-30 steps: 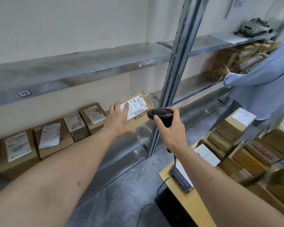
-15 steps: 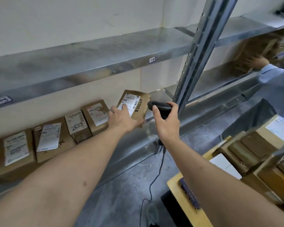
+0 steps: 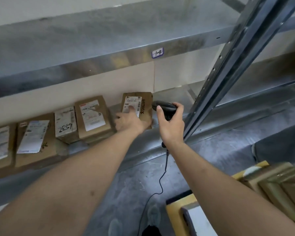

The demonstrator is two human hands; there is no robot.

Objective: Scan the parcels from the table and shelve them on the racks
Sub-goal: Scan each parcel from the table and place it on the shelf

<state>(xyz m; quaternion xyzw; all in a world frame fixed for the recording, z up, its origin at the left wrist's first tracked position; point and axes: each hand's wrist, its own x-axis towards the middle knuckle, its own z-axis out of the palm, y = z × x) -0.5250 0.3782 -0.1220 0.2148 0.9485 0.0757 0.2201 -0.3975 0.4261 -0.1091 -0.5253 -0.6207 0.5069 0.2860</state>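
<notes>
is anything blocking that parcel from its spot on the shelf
Nothing visible does. The parcel already sits on the lower shelf at the right end of the row, with the left hand on its label. Bare shelf lies to its right.

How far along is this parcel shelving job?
Done: four labelled parcels already lean in a row on the lower shelf. In hand: the left hand presses a fifth parcel into place while the right hand holds the scanner. Left: more boxes wait at the lower right.
</notes>
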